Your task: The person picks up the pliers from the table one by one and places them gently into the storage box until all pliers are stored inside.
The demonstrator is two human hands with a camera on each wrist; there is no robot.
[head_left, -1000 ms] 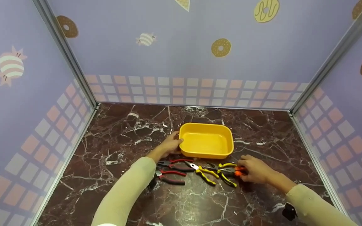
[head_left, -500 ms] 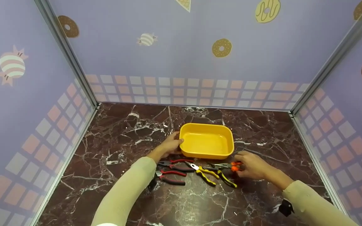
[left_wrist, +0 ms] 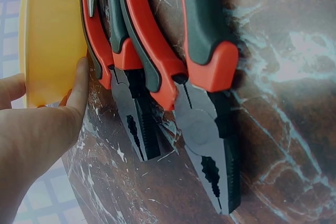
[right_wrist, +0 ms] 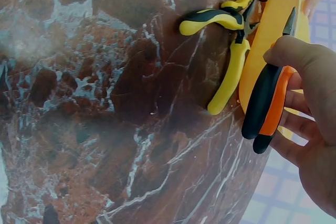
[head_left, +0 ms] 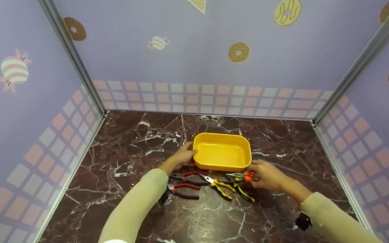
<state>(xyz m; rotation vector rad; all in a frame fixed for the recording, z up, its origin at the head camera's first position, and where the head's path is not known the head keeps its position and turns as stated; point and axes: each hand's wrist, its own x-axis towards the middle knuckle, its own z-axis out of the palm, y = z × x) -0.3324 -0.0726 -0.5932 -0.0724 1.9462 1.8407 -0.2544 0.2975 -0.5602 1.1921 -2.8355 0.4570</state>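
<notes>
My left hand [head_left: 182,156] holds the left side of a yellow plastic tub [head_left: 221,166], thumb over the rim and fingers against the outside wall. Inside, the tub's floor is bare. At the tub's front right corner, my right hand [head_left: 269,175] grips orange-and-black needle-nose pliers [right_wrist: 275,95] by the handles. Their narrow nose points left in the head view, above yellow-and-black pliers [right_wrist: 233,66] lying on the surface. The wrist view shows my right thumb [right_wrist: 289,51] pressing near the pivot, with the fingers curled behind the handles.
Two red-and-black pliers [left_wrist: 197,119] lie below my left hand, in front of the tub. More yellow-and-black pliers [head_left: 219,187] lie between them and my right hand. Dark red marble [head_left: 140,135] forms the surface, with patterned lilac walls [head_left: 194,67] on three sides.
My right hand has lifted the orange pliers off the yellow-and-black ones and carried them left and slightly away, toward the tub's corner. My left hand and the tub stay in place.
</notes>
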